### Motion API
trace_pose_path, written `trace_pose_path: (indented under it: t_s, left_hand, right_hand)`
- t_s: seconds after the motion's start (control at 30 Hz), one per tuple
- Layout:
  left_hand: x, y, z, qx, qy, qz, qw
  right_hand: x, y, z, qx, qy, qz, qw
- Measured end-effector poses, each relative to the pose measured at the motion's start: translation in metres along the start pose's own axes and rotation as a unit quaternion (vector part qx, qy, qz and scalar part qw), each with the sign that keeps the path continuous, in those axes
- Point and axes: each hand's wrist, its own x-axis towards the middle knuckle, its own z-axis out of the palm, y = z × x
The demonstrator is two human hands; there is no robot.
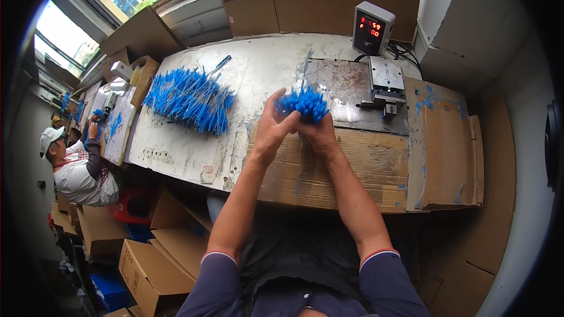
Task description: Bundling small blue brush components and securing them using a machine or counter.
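Between my hands, over the near part of the worktable, is a bundle of thin blue-tipped strands [305,103], their blue ends bunched upward. My left hand [274,124] is closed around its left side, thumb across the front. From the right and below, my right hand [321,134] grips the same bundle; most of its fingers are hidden. To the left lies a large heap of similar blue and pale strands [191,100] on the white tabletop [176,155]. What the strands are exactly, I cannot make out.
A digital display box [372,29] with red digits stands behind a metal fixture [386,77] on a stained metal plate [335,76]. Cardboard [358,167] covers the near edge. A blue-handled tool [222,63] lies behind the heap. A co-worker [85,167] sits far left, above open cartons [154,273].
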Motion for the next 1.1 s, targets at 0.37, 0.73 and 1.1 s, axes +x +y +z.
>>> trace_pose_path:
  t_s: [0.37,0.73,1.1]
  left_hand:
    - [-0.015,0.01,-0.017,0.025,-0.006,0.109,0.994]
    - [-0.005,0.04,-0.019,0.491,-0.146,0.209,0.833]
    - [-0.005,0.045,-0.013,0.508,-0.214,0.249,0.797]
  right_hand:
    - [-0.001,0.0,-0.001,-0.158,-0.132,0.068,0.976]
    - [-0.004,0.013,-0.013,-0.137,-0.159,0.066,0.976]
    - [-0.013,0.017,-0.024,-0.119,-0.195,0.067,0.971]
